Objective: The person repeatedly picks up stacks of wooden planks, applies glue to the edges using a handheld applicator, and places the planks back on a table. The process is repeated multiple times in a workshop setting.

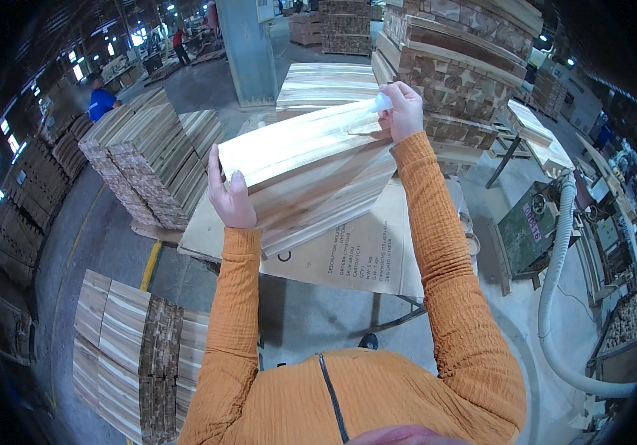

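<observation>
Head view, left hand [233, 199] gripping the left end of a tilted board [296, 142], right hand [406, 113] closed on a pale thing [380, 103] at the board's right end, more boards [318, 199] beneath on cardboard [359, 259], wood stacks [455, 70] beyond.

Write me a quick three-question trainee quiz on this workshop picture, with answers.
1. True or false: the left hand is at the right end of the pale board.
2. What colour are the wearer's sleeves: A green, B orange, C grey?
3. Fill in: the ___ hand is nearer the tall wood stack.

Key: 1. False, it is at the left end. 2. B. 3. Right (right hand).
</observation>
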Demonstrator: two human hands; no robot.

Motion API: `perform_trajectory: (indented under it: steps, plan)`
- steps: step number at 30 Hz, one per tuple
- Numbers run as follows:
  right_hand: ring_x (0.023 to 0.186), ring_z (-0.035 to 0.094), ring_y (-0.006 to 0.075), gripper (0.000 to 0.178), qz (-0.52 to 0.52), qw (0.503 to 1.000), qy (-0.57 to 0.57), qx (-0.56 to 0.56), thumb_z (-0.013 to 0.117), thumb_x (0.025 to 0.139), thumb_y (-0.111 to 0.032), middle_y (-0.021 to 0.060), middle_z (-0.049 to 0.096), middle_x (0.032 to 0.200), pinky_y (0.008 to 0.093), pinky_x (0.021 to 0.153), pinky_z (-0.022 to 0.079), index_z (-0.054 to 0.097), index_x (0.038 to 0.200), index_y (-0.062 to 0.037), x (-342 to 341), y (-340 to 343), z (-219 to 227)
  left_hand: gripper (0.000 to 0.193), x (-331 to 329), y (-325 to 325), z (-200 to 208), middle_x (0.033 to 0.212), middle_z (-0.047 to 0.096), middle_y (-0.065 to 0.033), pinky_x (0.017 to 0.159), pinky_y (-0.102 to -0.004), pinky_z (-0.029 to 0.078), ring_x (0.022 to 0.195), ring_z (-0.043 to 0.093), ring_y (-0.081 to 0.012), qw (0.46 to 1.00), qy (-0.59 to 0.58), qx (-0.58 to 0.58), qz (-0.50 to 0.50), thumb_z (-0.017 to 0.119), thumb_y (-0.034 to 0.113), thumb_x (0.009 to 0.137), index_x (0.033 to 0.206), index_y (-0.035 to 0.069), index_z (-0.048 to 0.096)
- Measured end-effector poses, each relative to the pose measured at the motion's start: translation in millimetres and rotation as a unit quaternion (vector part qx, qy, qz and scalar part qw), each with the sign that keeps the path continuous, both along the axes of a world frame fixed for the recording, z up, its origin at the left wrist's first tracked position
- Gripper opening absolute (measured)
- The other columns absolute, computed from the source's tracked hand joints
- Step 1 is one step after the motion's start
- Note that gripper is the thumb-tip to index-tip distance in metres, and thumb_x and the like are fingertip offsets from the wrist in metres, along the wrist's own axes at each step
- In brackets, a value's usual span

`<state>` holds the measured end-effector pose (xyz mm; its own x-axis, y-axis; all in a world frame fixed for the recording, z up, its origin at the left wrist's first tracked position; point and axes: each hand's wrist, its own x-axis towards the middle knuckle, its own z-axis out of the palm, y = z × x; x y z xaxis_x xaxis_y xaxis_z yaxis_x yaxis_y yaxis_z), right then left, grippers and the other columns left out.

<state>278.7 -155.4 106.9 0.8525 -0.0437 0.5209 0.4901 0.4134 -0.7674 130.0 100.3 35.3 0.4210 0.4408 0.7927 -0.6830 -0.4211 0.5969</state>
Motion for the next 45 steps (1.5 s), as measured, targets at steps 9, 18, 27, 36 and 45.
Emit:
perform_trajectory:
  steps: [9,18,27,36,45]
  plan:
    - [0.04,0.043,0.0055,0.014,-0.005,1.0,-0.016,-0.024,0.062,0.076,-0.014,0.0024,0.054,0.056,0.0203,0.034,0.03,0.056,0.067,-0.0046,-0.5,0.1,0.4,0.058,-1.7,-1.0,1.2,0.126,0.046,-0.0201,0.099,-0.0334,0.031,0.116,0.044,-0.0258,1.0,-0.003,0.001,0.006,0.042,0.023,0.08,0.129,-0.009,0.038]
    - [0.041,0.043,0.0052,0.013,-0.012,0.999,0.027,-0.04,0.062,0.075,-0.014,0.0026,0.054,0.057,0.02,0.034,0.03,0.057,0.068,-0.0037,-12.0,2.4,5.0,0.058,-3.4,-1.3,2.2,0.121,0.049,-0.0215,0.097,-0.0347,0.034,0.112,0.047,-0.0269,1.0,-0.015,0.006,0.026,0.043,0.022,0.079,0.128,-0.009,0.04]
    - [0.043,0.045,0.0078,0.01,-0.007,1.0,0.016,-0.014,0.06,0.078,-0.012,0.0023,0.052,0.058,0.0207,0.04,0.035,0.056,0.072,-0.004,-5.3,1.5,3.8,0.059,-4.9,-1.0,2.9,0.129,0.043,-0.0195,0.101,-0.0326,0.03,0.119,0.042,-0.0249,1.0,0.014,-0.007,-0.001,0.041,0.023,0.082,0.13,-0.01,0.037]
    - [0.05,0.041,0.0099,0.016,0.217,0.943,0.027,0.252,0.058,0.085,-0.023,-0.0011,0.047,0.061,0.03,0.059,0.044,0.056,0.081,-0.0068,-10.2,-67.1,-18.6,0.053,13.6,-3.0,4.5,0.127,0.047,-0.0181,0.097,-0.0319,0.034,0.115,0.046,-0.0236,0.999,0.016,-0.037,-0.007,0.043,0.017,0.082,0.129,-0.007,0.04]
    - [0.059,0.052,0.0135,0.017,-0.053,0.933,0.199,0.297,0.062,0.084,-0.018,0.007,0.061,0.083,0.0279,0.062,0.049,0.058,0.095,-0.0067,-127.0,-189.4,-184.9,0.052,21.5,14.6,-0.4,0.128,0.044,-0.0203,0.1,-0.0337,0.03,0.116,0.044,-0.0264,0.999,0.029,-0.02,0.029,0.04,0.021,0.085,0.129,-0.008,0.039]
